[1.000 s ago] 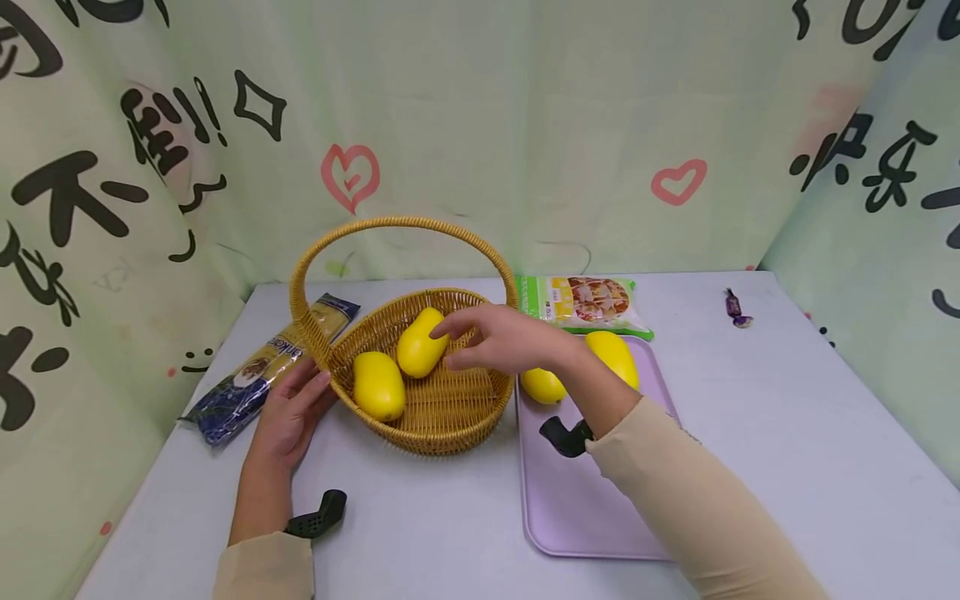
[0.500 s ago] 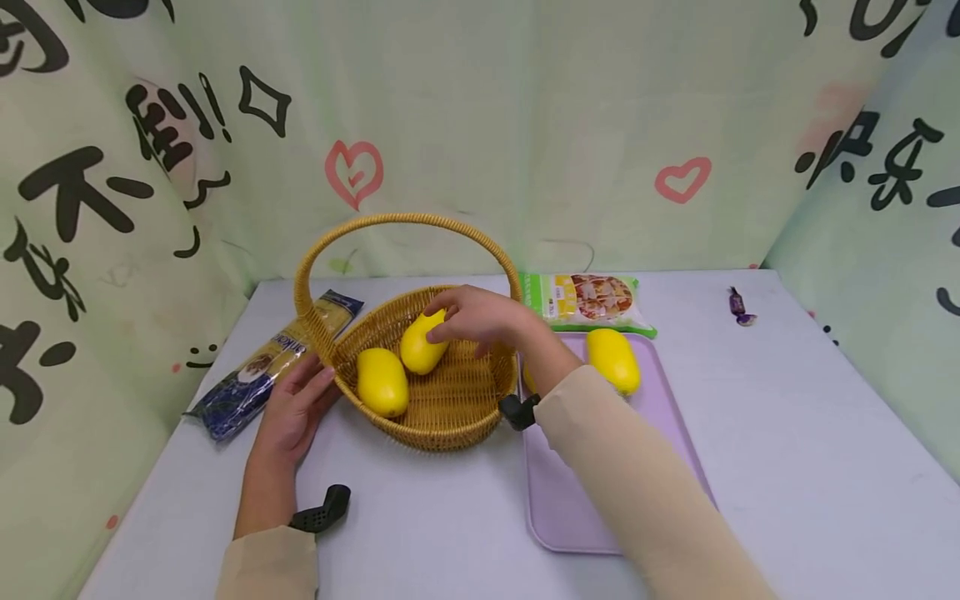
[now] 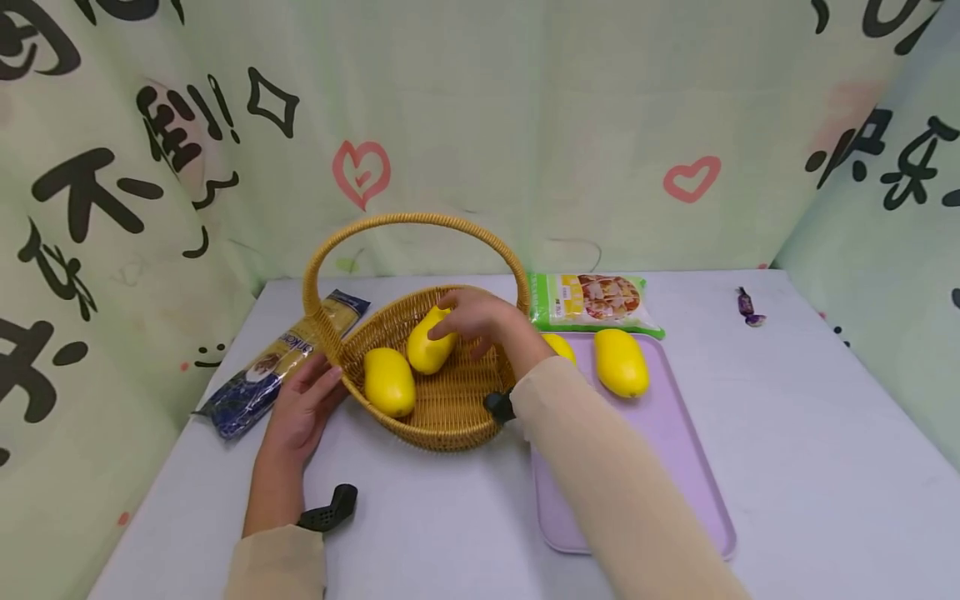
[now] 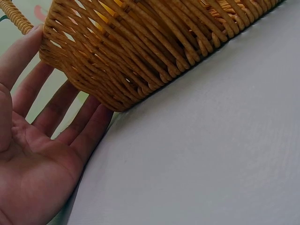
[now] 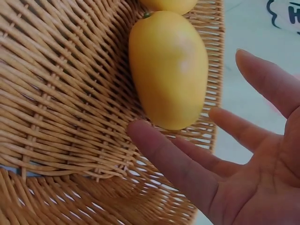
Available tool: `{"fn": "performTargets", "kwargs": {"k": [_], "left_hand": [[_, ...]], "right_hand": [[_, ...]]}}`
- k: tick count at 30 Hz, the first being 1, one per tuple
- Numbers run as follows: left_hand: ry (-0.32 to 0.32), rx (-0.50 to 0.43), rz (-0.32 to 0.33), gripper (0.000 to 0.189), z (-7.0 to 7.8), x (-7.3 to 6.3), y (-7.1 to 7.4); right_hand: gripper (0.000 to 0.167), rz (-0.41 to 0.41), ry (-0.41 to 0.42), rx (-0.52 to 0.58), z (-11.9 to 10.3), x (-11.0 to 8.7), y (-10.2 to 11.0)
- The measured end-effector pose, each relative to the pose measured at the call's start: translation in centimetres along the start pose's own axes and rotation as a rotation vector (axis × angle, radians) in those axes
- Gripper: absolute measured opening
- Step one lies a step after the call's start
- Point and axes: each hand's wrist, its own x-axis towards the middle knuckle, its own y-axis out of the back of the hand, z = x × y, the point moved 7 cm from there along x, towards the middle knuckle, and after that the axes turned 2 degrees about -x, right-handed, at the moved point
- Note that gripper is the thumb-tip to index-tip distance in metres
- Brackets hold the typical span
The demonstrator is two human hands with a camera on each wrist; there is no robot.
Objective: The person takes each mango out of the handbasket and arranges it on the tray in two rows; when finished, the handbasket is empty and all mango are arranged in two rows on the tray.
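A wicker basket with a tall arched handle holds two yellow mangoes. My left hand rests its extended fingers against the basket's left side; in the left wrist view, the fingers lie spread along the woven wall. Over the basket's right part, my right hand reaches with parted fingers to the farther mango, overlapping its right side in the head view. The right wrist view shows this mango in front of loosely spread fingers, not gripped. The nearer mango lies to its left.
Right of the basket, a purple tray bears a mango and another mango partly behind my right arm. A green-and-white food packet lies behind the tray, a blue-and-gold packet left, and a wrapped candy far right.
My right hand and forearm have moved left and forward, closer over the farther mango. The left hand stays at the basket's side. The head view has turned slightly left.
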Motion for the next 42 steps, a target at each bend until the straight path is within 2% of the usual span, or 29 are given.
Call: {"fn": "performTargets", "kwargs": {"k": [10, 17, 23, 29, 37, 42], "left_hand": [[0.012, 0.01, 0.003, 0.063, -0.3, -0.2, 0.3], [0.007, 0.006, 0.007, 0.062, -0.3, -0.1, 0.1], [0.003, 0.019, 0.007, 0.061, 0.0, 0.0, 0.1], [0.011, 0.025, 0.006, 0.062, 0.0, 0.0, 0.3], [0.009, 0.022, 0.018, 0.062, 0.0, 0.0, 0.4], [0.007, 0.031, 0.008, 0.062, 0.0, 0.1, 0.2]], "right_hand": [[0.069, -0.03, -0.026, 0.006, 0.3, 1.1, -1.5], [0.069, -0.06, 0.007, -0.072, 0.3, 1.6, -1.8], [0.069, -0.066, 0.043, -0.071, 0.4, 1.7, -1.8], [0.067, -0.074, 0.04, -0.051, 0.4, 2.0, -2.0], [0.065, -0.062, 0.071, -0.114, 0.3, 2.4, -2.1], [0.063, -0.054, 0.094, -0.105, 0.4, 2.2, -1.5]]}}
